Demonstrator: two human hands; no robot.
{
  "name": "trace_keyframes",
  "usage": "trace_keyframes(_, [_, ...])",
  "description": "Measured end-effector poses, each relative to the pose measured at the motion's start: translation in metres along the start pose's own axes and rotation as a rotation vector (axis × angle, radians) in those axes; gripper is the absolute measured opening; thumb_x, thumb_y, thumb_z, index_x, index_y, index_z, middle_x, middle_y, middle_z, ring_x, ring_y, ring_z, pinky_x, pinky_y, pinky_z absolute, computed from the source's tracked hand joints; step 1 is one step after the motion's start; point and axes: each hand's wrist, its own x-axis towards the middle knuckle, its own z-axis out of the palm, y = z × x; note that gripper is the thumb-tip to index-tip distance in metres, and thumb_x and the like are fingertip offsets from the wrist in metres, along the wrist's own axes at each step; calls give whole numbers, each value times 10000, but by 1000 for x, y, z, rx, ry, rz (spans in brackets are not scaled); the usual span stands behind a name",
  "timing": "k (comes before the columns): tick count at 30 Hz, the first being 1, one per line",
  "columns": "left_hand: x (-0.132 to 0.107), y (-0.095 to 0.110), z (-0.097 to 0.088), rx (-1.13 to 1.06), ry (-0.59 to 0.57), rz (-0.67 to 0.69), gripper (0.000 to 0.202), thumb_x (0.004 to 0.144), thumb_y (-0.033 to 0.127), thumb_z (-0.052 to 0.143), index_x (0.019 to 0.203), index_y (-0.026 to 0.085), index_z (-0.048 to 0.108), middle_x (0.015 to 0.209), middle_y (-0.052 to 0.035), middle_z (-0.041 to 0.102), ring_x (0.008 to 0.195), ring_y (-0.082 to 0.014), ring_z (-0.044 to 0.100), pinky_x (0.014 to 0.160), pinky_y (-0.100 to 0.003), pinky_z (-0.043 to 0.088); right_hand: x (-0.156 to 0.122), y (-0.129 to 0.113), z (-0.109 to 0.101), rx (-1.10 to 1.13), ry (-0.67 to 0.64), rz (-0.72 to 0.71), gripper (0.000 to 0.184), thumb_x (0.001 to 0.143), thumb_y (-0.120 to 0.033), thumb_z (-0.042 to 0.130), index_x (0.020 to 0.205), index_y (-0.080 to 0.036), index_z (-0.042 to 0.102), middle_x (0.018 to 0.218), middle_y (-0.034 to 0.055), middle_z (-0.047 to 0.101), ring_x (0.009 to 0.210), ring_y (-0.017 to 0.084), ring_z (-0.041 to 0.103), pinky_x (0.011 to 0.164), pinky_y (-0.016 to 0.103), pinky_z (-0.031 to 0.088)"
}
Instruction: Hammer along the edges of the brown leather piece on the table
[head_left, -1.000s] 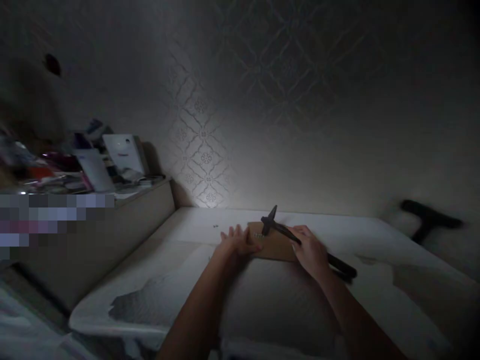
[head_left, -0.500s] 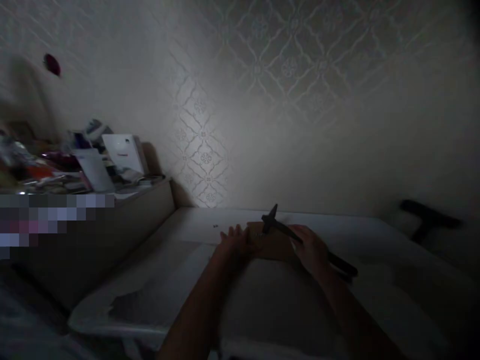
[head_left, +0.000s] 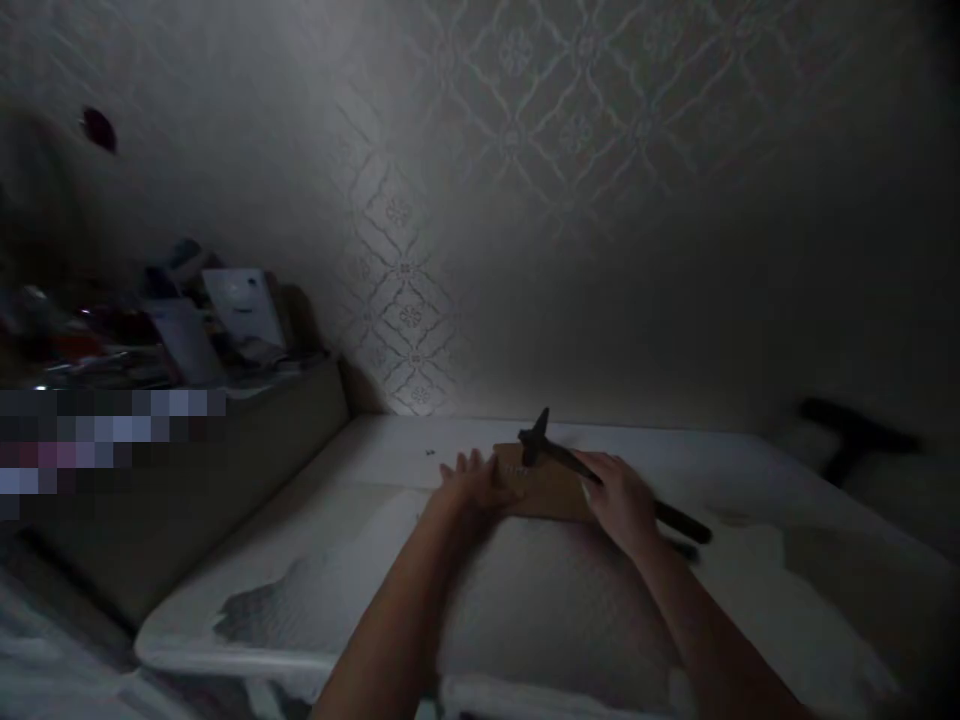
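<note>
A brown board (head_left: 551, 498) lies flat on the white table. My left hand (head_left: 472, 482) is laid on its left end with the fingers spread. My right hand (head_left: 624, 500) is closed around the handle of a dark hammer (head_left: 534, 440). The hammer's head is over the board's upper left part, and its handle end sticks out to the right behind my hand. Small pale marks or nails (head_left: 514, 469) show in a row beside the hammer head; they are too small to tell apart. Whether the head touches the board cannot be made out.
Tiny dark bits (head_left: 430, 453) lie on the table left of my hand. A cabinet (head_left: 255, 450) on the left bears a white box (head_left: 247, 305) and clutter. Patterned wallpaper (head_left: 409, 315) rises behind the table. A blurred dark object (head_left: 855, 435) is at far right.
The hammer head has shifted slightly left and lower in the view. My left hand has stayed in place on the board. The light on the table and wall has changed.
</note>
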Motion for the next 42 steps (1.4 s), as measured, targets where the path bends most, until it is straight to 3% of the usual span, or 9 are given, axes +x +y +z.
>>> trace_keyframes(42, [0,0,0,24,17,-4,1004,761,804,391,1541,231,126,1598,-170,54,1443,-431,51,1087,-684,122,-1,2,4,-18,-11,10,445,831,-70,463,1209,-234,631,1151,44,675,1030,209,605,880,341,492])
